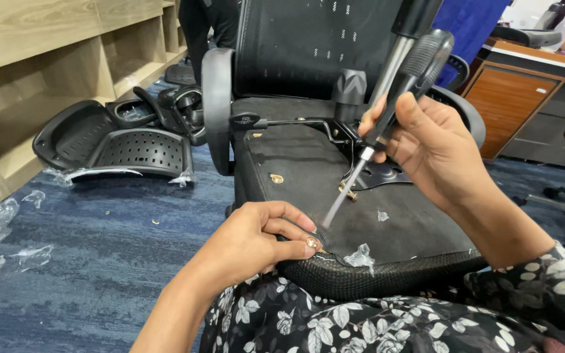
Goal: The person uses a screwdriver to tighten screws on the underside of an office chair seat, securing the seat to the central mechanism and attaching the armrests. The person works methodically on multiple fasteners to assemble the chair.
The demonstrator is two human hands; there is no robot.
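My right hand (436, 147) grips screwdriver (387, 124) handle, tip at 7 o'clock; left hand (256, 242) pinches seat underside (335, 196) edge. Driver's stiff, grippy; hold low on handle, seat's prob heavy.

Right hand (436, 147) grips screwdriver (387, 124), handle up, shaft angled down-left. Tip meets underside of upturned office chair seat (367, 222), beside left hand (256, 245), which pinches seat edge. Brass screw (348, 191) lies near shaft. Spare chair parts (116, 140) on blue carpet (99, 261).
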